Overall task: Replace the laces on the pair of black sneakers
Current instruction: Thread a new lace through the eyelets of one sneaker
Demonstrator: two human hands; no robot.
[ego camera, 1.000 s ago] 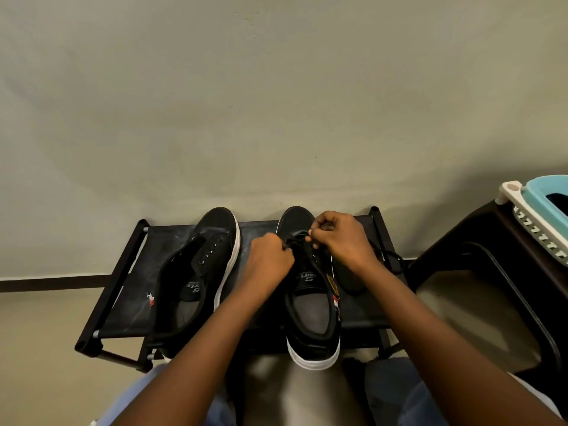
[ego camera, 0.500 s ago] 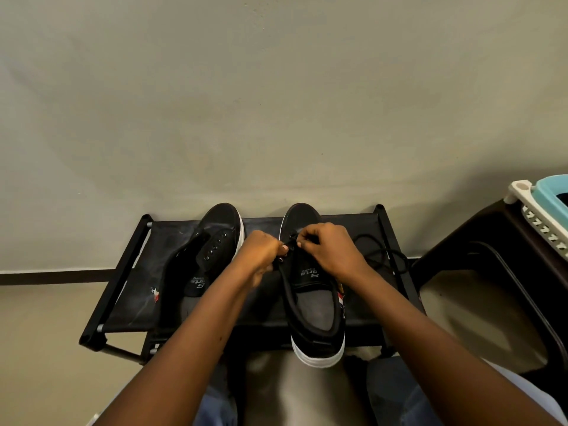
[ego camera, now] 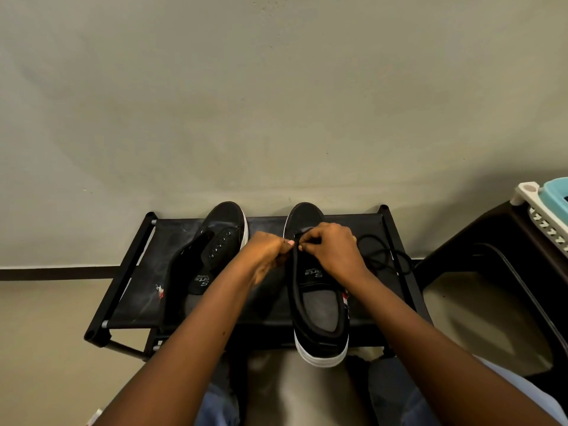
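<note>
The left shoe (ego camera: 212,256) lies on the black rack (ego camera: 138,290), toe at 12 o'clock, with bare holes and no lace. The left hand (ego camera: 267,256) has its fingers curled tight, pinching something at the edge of the right shoe (ego camera: 319,302). That shoe also points to 12 o'clock. The right hand (ego camera: 332,250) sits on top of it, fingers pinched shut on the lace (ego camera: 296,235) by the top holes. Both hands nearly touch. More loose lace (ego camera: 381,256) lies at 3 o'clock.

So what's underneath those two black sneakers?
Both sneakers, left and right, sit on a low black rack; its fabric shelf shows between them. The right heel overhangs the front edge. The rack's lower part is hidden.
</note>
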